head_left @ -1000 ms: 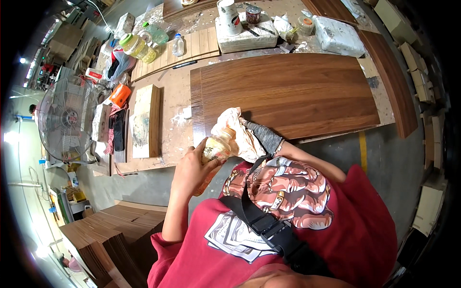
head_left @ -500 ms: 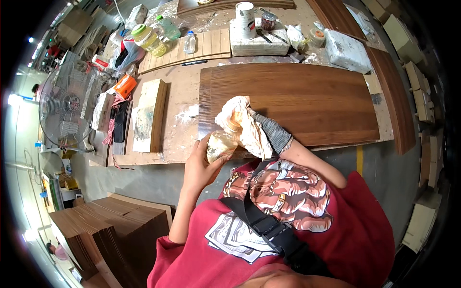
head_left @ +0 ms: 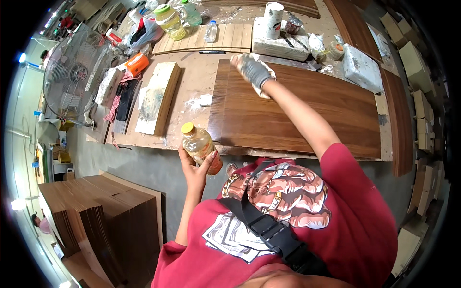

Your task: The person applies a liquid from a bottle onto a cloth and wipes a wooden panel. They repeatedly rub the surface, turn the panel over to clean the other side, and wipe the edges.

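Note:
My left hand (head_left: 193, 169) is wrapped round a clear plastic bottle (head_left: 196, 143) with a yellow cap and an orange label. It holds the bottle nearly upright in front of the table's near edge. A grey glove covers my right hand (head_left: 250, 70), which reaches out to the far left part of a dark brown wood-grain panel (head_left: 297, 105). Under that hand is a pale, stained cloth (head_left: 267, 72), mostly hidden by the glove. Grooves run along the panel's left end, and it lies flat on the worktable (head_left: 192, 89).
A pale wooden block (head_left: 158, 98) lies left of the panel, near a phone (head_left: 126, 100) and a fan (head_left: 77, 72). Behind stand a white cylinder (head_left: 273, 20) on a white block, plus several bottles. Stacked brown boards (head_left: 101, 206) rise at lower left.
My right hand has carried the cloth from the bottle's mouth out to the panel's far left. The bottle, tilted before, now stands more upright, and its yellow cap shows.

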A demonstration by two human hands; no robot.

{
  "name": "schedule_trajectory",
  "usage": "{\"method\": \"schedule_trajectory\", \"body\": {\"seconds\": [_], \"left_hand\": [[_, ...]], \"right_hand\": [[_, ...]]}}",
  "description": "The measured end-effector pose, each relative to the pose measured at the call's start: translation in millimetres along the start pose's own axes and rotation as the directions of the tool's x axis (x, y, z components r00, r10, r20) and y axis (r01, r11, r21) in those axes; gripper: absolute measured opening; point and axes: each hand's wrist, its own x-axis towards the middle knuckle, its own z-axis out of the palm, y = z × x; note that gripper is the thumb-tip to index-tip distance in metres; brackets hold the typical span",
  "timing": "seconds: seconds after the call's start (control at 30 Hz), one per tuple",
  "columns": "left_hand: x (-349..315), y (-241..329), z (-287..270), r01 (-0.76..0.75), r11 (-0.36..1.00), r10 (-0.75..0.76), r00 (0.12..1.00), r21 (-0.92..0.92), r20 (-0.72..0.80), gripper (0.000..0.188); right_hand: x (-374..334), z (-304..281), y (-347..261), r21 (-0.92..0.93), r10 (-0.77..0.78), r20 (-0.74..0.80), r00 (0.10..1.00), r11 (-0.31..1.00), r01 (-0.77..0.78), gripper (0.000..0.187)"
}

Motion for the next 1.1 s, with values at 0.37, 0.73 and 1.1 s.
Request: {"method": "schedule_trajectory", "body": {"seconds": [0.37, 0.73, 1.1], "left_hand": [[-2.2, -2.6, -14.4, -0.074, 0.997, 0.070, 0.986, -0.017, -0.150, 0.082], [20.5, -1.2, -32.6, -0.139, 0.990, 0.136, 0.930, 0.014, -0.343, 0.073], [163.7, -43.9, -59.8, -0.251, 0.959, 0.281, 0.912, 0.135, -0.300, 0.077]], "right_hand": [[-53.0, -52.8, 8.8, 0.949, -0.225, -0.159, 0.961, 0.234, 0.212, 0.044], [-197.0, -148.2, -10.4, 0.925, -0.264, -0.233, 0.936, -0.359, 0.129, 0.038], [-141.9, -132.5, -27.0, 0.973, -0.016, -0.229, 0.973, 0.026, 0.229, 0.041]]}}
